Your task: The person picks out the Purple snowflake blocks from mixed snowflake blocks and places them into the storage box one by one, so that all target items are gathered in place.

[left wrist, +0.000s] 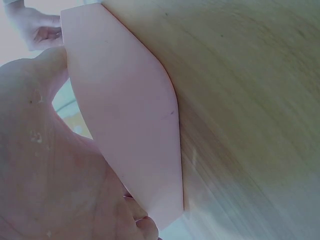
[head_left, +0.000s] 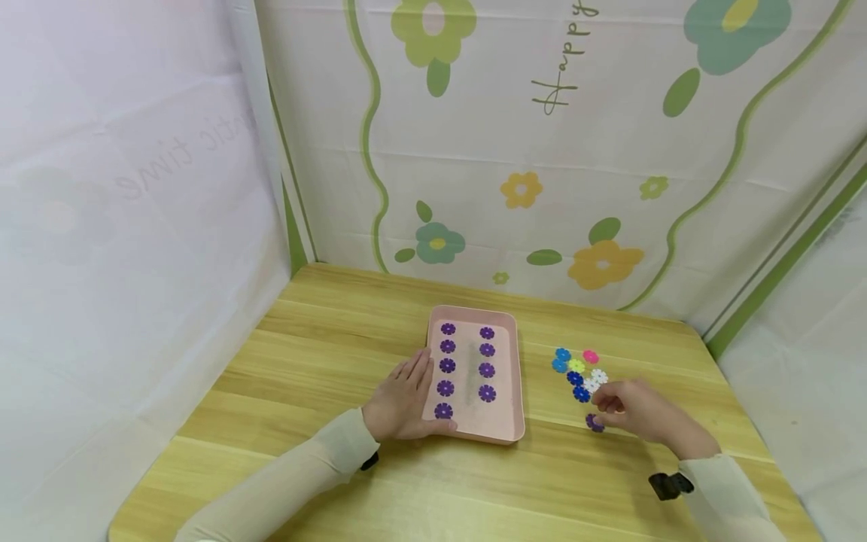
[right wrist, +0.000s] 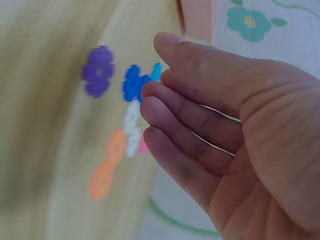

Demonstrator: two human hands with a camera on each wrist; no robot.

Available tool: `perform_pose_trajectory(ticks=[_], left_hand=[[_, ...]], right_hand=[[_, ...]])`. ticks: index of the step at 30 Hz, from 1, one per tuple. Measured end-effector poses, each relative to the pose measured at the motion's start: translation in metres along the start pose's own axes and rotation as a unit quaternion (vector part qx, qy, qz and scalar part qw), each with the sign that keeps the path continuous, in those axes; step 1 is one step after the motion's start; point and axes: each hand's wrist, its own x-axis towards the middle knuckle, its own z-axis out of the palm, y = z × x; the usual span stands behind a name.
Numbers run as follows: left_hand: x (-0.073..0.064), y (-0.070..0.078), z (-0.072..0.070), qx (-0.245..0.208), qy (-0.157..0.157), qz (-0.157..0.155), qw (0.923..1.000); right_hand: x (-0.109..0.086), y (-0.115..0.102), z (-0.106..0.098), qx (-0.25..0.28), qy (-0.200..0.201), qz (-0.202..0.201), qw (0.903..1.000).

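Observation:
A pink rectangular tray (head_left: 477, 429) holds several purple snowflake-shaped discs (head_left: 487, 370) in two columns. My left hand (head_left: 403, 395) rests on the tray's left side, its fingers along the rim and its thumb over the near left corner. In the left wrist view, the palm (left wrist: 45, 155) lies against the tray's outer wall (left wrist: 130, 110). Over the table to the right, my right hand (head_left: 640, 414) hovers with loosely bent fingers that hold nothing. A single purple disc (right wrist: 98, 71) lies on the wood just beyond its thumb and fingertips.
Right of the tray lies a loose cluster of discs: blue (head_left: 574, 378), light blue (head_left: 559, 365), yellow-green (head_left: 576, 366), pink (head_left: 591, 356) and white (head_left: 599, 376). Orange discs (right wrist: 103, 180) show in the right wrist view. Printed cloth walls (head_left: 474, 135) border the wooden table (head_left: 339, 324).

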Motion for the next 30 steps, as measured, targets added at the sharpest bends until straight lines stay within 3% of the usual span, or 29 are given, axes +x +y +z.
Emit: perform_pose_trajectory(ticks=[8, 14, 30], left_hand=[[0.000, 0.000, 0.001, 0.006, 0.004, 0.000, 1.0000], [0.000, -0.001, 0.001, 0.001, 0.006, 0.000, 1.0000], [-0.001, 0.000, 0.000, 0.000, 0.009, 0.002, 1.0000]], right_hand=[[-0.007, 0.017, 0.023, 0.033, 0.010, 0.059, 0.9976], [-0.004, 0.023, 0.032, 0.038, 0.011, 0.078, 0.9962], [0.006, 0.023, 0.024, 0.057, -0.014, 0.054, 0.9968]])
